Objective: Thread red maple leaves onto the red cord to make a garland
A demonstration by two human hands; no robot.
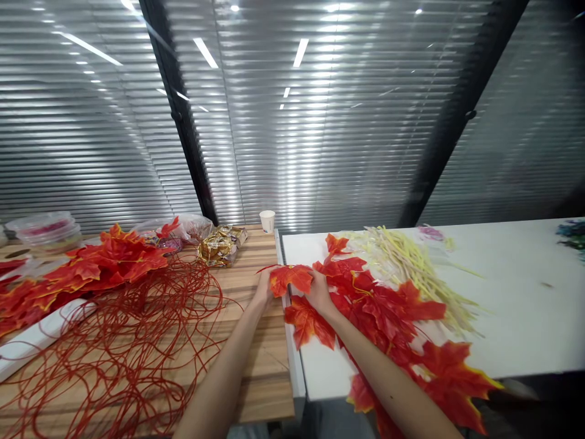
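Note:
One red-orange artificial maple leaf [291, 278] is held between my two hands, over the seam where the wooden table meets the white one. My left hand [264, 286] grips its left side, where a thin red stem or cord end sticks out. Its right edge is pinched by my right hand [319, 289]. Just below lies another maple leaf [309, 321] on the white table. A heap of red leaves [381, 308] spreads to the right, partly under my right forearm, and hangs over the front edge.
Tangled red cord [137, 341] covers much of the wooden table [262, 390]. Behind it are a leaf pile [107, 262], gold packets [222, 246] and a paper cup [267, 221]. Pale yellow strips [411, 262] lie on the white table [516, 305]. A white bar [41, 335] is far left.

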